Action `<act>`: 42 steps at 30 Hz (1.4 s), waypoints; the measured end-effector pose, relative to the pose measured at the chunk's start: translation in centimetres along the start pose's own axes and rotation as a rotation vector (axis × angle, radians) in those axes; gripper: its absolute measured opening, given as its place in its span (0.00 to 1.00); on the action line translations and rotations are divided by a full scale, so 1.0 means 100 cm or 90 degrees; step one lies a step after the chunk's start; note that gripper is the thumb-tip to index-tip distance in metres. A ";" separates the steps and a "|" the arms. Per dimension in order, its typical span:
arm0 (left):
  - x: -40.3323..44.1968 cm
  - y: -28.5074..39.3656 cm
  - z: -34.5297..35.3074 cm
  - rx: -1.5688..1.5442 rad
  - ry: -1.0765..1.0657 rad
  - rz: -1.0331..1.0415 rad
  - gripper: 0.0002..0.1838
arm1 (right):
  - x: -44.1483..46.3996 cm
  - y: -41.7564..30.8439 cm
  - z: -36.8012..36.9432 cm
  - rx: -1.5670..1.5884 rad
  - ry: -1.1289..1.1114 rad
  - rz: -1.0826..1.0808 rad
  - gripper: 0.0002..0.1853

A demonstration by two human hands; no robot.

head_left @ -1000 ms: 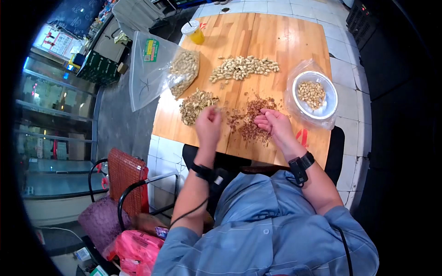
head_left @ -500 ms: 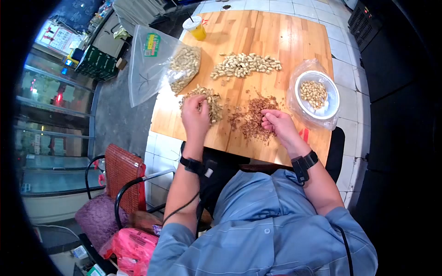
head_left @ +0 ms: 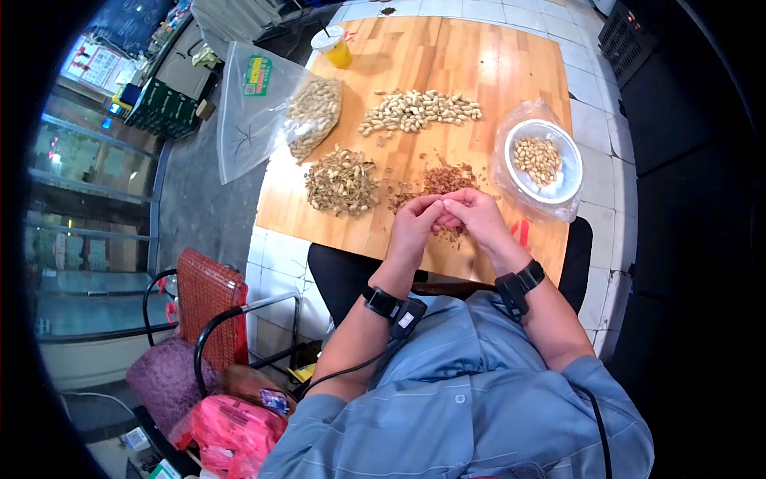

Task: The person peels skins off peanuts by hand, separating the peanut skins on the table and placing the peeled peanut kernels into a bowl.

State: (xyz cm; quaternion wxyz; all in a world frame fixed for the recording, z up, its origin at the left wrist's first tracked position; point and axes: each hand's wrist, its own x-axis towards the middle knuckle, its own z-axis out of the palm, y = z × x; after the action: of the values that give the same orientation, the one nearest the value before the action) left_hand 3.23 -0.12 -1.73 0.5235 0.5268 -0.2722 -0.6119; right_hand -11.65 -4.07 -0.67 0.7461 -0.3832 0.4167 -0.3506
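My left hand (head_left: 414, 227) and my right hand (head_left: 476, 221) meet fingertip to fingertip over a pile of reddish-brown nut skins (head_left: 449, 176). Both are closed in a pinch, and whatever sits between the fingertips is too small and hidden to make out. Left of them lies a heap of broken shells (head_left: 341, 182). Farther back, unshelled peanuts (head_left: 419, 110) spread in a band. On the right, a white bowl (head_left: 571, 183) set in a clear plastic bag holds pale shelled kernels (head_left: 537, 160).
A clear zip bag (head_left: 313, 116) of unshelled peanuts lies at the wooden table's (head_left: 495, 72) left edge. Behind it stands a cup of yellow drink (head_left: 338, 53) with a straw. A chair (head_left: 211, 307) and a pink bag (head_left: 235, 431) are at lower left.
My left hand has moved right, from the shell heap to my right hand, and their fingertips now meet. My right hand has shifted slightly left. The shell heap is uncovered.
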 end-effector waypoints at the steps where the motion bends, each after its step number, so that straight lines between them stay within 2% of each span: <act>1: 0.001 -0.002 -0.002 0.000 -0.005 -0.015 0.12 | 0.000 0.001 0.000 0.002 0.004 -0.001 0.09; 9: -0.001 0.002 -0.003 0.056 0.009 -0.045 0.14 | 0.000 0.001 -0.002 -0.004 0.000 -0.016 0.10; 12: -0.003 0.006 0.000 0.093 0.004 0.016 0.14 | -0.001 -0.001 -0.002 -0.003 -0.020 -0.039 0.11; 20: -0.010 0.005 0.008 0.039 0.021 0.150 0.11 | -0.001 0.007 -0.007 0.054 -0.065 -0.079 0.10; 29: -0.017 0.008 0.013 0.056 -0.030 0.159 0.14 | -0.006 0.004 -0.013 0.073 -0.065 -0.065 0.08; 39: -0.023 0.011 0.011 0.394 0.017 0.374 0.08 | -0.007 0.014 -0.018 0.128 -0.071 0.042 0.11; 42: -0.025 0.016 0.011 0.414 -0.005 0.383 0.07 | -0.007 0.016 -0.016 0.125 -0.068 0.045 0.12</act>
State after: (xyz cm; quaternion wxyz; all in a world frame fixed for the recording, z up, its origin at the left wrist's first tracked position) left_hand 2.54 1.50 0.89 0.4842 0.5591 -0.5937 -0.3170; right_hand -13.04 -3.23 -2.40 0.8129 -0.3117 0.3531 -0.3425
